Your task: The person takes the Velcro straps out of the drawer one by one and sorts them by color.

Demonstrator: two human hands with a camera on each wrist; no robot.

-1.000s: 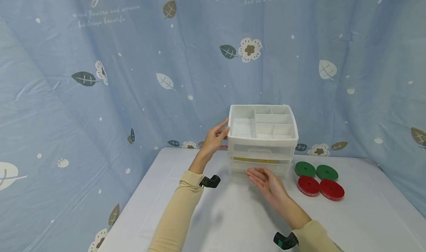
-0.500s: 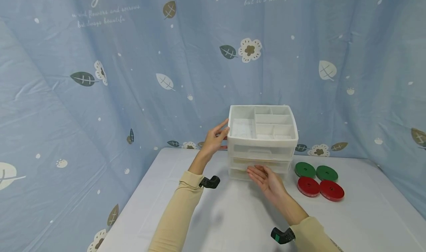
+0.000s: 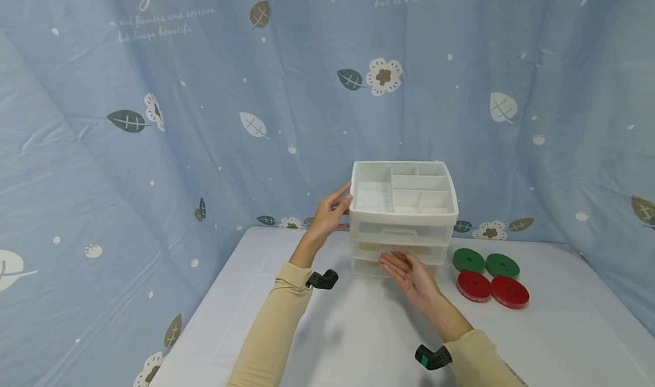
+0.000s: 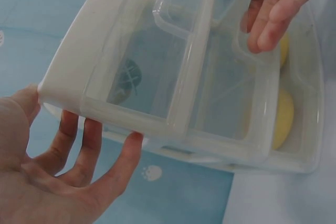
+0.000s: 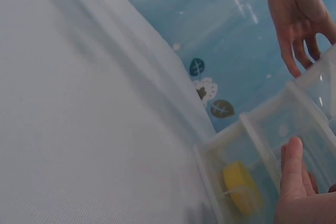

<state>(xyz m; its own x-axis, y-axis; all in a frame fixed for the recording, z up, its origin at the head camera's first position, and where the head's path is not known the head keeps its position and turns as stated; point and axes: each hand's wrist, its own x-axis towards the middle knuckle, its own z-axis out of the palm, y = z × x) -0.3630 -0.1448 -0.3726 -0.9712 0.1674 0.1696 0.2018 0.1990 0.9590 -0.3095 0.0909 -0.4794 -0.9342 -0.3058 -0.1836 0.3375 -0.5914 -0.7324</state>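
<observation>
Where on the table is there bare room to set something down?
The table is bare right of the red rolls and on either side of the left sleeve. Crowded: right of the drawer unit (green rolls behind the red), at its front (the right hand) and at its left (the left hand).

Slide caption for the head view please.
Left hand on white drawer unit, right hand at its front, red discs and green discs nearby.

Drawer unit (image 3: 401,220) smooth plastic; backdrop (image 3: 317,91) creased cloth.
</observation>
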